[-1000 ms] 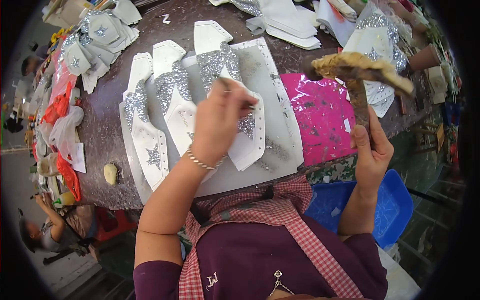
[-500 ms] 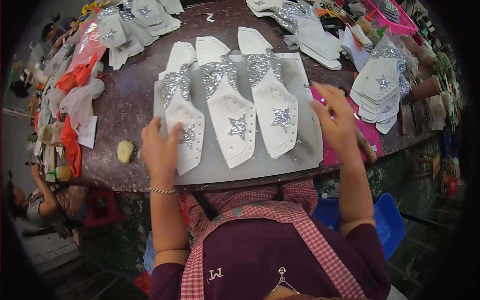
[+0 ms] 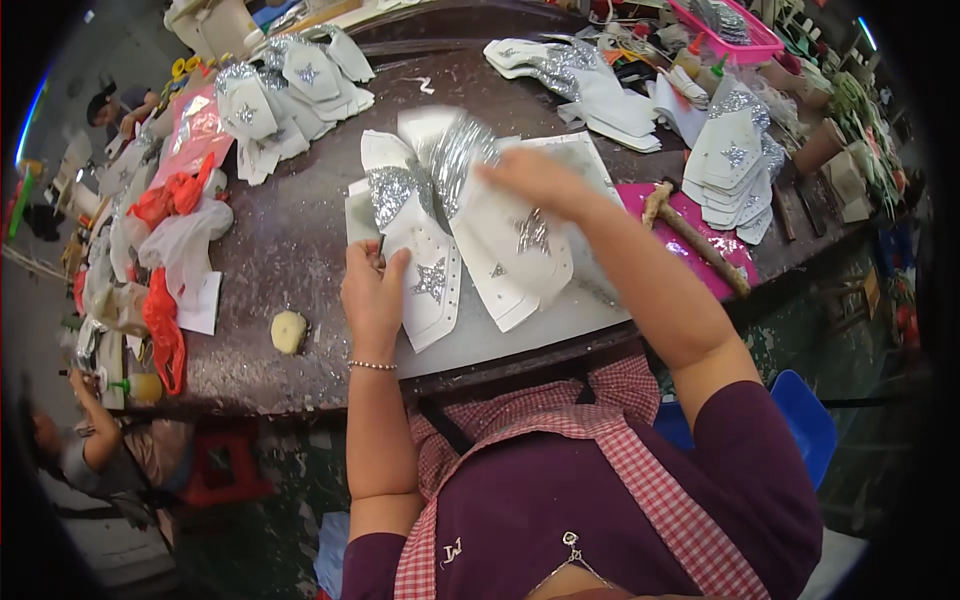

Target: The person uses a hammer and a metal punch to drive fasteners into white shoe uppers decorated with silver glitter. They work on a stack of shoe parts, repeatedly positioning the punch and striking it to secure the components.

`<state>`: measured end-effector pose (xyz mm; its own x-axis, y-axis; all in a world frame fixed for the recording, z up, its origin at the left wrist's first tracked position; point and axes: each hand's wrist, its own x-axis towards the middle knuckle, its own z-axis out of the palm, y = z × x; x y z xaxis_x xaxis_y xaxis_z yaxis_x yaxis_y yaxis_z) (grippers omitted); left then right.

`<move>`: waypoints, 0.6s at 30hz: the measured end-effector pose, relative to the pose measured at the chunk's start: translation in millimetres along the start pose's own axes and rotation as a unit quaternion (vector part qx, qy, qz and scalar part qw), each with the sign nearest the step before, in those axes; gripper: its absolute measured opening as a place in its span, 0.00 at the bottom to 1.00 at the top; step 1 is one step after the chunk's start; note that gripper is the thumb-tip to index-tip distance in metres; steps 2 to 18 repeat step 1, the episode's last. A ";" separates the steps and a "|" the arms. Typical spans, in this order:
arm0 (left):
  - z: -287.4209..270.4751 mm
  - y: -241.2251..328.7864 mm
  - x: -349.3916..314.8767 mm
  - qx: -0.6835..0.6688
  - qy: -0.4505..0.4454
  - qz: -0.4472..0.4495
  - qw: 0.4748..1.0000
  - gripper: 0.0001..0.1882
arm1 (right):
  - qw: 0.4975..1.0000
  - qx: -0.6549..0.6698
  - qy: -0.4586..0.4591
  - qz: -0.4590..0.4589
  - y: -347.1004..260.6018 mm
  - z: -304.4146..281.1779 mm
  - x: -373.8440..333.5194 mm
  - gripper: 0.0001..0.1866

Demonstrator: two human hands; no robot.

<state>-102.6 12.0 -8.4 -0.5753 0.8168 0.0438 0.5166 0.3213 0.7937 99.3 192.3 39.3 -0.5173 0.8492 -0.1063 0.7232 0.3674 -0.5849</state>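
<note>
My left hand (image 3: 374,290) is closed at the edge of the left white leather-like piece (image 3: 425,300), which has a silver glitter band, a star and a row of edge holes. A thin dark rod (image 3: 380,250) sticks up between its thumb and fingers. My right hand (image 3: 535,182) grips a second starred white piece (image 3: 455,150) by its glitter band; motion blurs this piece, and it overlaps another white piece (image 3: 500,305) beneath. All of them are over a pale grey board (image 3: 600,175) on the dark table.
A hammer (image 3: 700,245) lies on a pink sheet (image 3: 725,275) at the right. Stacks of starred pieces stand at the back left (image 3: 300,90), back right (image 3: 600,95) and right (image 3: 735,165). A yellowish lump (image 3: 289,332) and red and clear bags (image 3: 165,320) are leftward.
My right hand has moved left from the board's right edge and taken hold of a white piece, which is now shifted and blurred. A dark rod now shows in my left hand.
</note>
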 end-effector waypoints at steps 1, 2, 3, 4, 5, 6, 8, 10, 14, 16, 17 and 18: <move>0.4 -9.5 2.9 -0.025 -0.008 -0.007 1.000 0.27 | 1.000 0.001 0.007 -0.002 -3.6 -3.6 0.5 0.35; 0.4 -9.5 2.9 -0.025 -0.008 -0.007 1.000 0.27 | 1.000 0.001 0.007 -0.002 -3.6 -3.6 0.5 0.35; 0.4 -9.5 2.9 -0.025 -0.008 -0.007 1.000 0.27 | 1.000 0.001 0.007 -0.002 -3.6 -3.6 0.5 0.35; 0.4 -9.5 2.9 -0.025 -0.008 -0.007 1.000 0.27 | 1.000 0.001 0.007 -0.002 -3.6 -3.6 0.5 0.35; 0.4 -9.5 2.9 -0.025 -0.008 -0.007 1.000 0.27 | 1.000 0.001 0.007 -0.002 -3.6 -3.6 0.5 0.35; 0.4 -9.5 2.9 -0.025 -0.008 -0.007 1.000 0.27 | 1.000 0.001 0.007 -0.002 -3.6 -3.6 0.5 0.35; 0.4 -9.5 2.9 -0.025 -0.008 -0.007 1.000 0.27 | 1.000 0.001 0.007 -0.002 -3.6 -3.6 0.5 0.35; 0.4 -9.5 2.9 -0.025 -0.008 -0.007 1.000 0.27 | 1.000 0.001 0.007 -0.002 -3.6 -3.6 0.5 0.35; 0.4 -9.5 2.9 -0.025 -0.008 -0.007 1.000 0.27 | 1.000 0.001 0.007 -0.002 -3.6 -3.6 0.5 0.35; 0.4 -9.5 2.9 -0.025 -0.008 -0.007 1.000 0.27 | 1.000 0.001 0.007 -0.002 -3.6 -3.6 0.5 0.35; 0.4 -9.5 2.9 -0.025 -0.008 -0.007 1.000 0.27 | 1.000 0.001 0.007 -0.002 -3.6 -3.6 0.5 0.35; 0.4 -9.5 2.9 -0.025 -0.008 -0.007 1.000 0.27 | 1.000 0.001 0.007 -0.002 -3.6 -3.6 0.5 0.35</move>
